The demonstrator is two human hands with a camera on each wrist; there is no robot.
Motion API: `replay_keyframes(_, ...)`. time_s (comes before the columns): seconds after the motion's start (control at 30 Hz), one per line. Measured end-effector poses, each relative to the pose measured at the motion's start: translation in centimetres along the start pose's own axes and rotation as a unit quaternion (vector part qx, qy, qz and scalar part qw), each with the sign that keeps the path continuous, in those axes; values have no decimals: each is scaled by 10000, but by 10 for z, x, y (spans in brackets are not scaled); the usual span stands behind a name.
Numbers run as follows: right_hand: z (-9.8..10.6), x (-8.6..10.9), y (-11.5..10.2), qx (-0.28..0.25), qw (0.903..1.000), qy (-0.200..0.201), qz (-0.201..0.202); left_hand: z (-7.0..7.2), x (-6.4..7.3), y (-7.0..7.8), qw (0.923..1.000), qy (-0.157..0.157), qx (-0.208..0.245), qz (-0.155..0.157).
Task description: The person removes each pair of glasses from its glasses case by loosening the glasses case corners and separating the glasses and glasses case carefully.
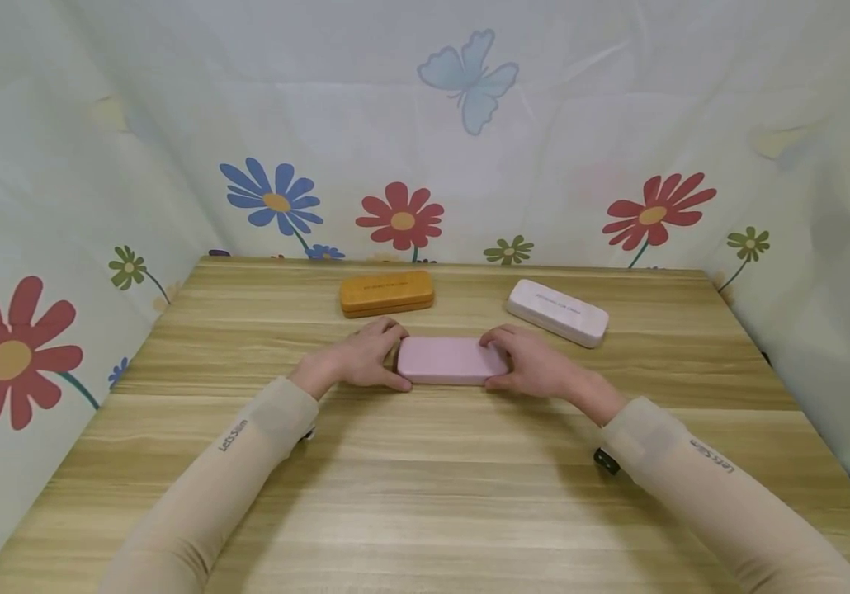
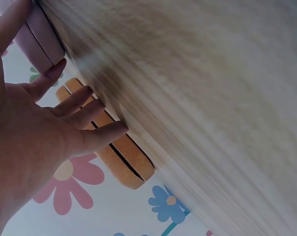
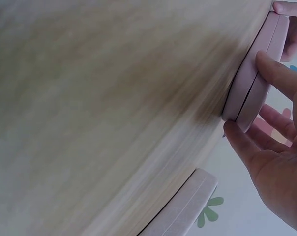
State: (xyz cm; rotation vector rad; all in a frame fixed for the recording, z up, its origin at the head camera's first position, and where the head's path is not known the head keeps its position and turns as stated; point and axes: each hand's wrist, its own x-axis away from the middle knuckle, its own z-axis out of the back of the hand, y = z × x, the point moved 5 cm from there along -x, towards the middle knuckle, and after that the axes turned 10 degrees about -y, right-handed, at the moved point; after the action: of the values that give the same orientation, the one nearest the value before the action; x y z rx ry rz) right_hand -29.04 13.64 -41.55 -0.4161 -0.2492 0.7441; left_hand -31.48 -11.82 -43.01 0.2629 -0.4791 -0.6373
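Note:
A closed pink glasses case point(image 1: 449, 361) lies crosswise on the wooden table, between the two hands. My left hand point(image 1: 367, 353) holds its left end, thumb at the front edge and index fingertip at the end; the other fingers stretch past it in the left wrist view. At the right end, my right hand point(image 1: 532, 360) grips the case with the thumb on the front side and the index finger at the end. The right wrist view shows the seam between lid and base point(image 3: 252, 91) as a thin dark line. More fingers of that hand reach behind the case.
An orange glasses case point(image 1: 386, 294) lies behind the left hand, and a white glasses case point(image 1: 557, 313) sits at an angle behind the right hand. Both are closed. A flower-printed curtain point(image 1: 544, 148) hangs along the back and sides of the wooden table point(image 1: 425, 495).

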Motion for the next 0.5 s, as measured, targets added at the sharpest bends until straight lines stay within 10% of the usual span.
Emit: replay_keyframes(0.5, 1, -1, 1, 32, 9996, -194, -211, -2, 0, 2, 9997, -65, -230, 93)
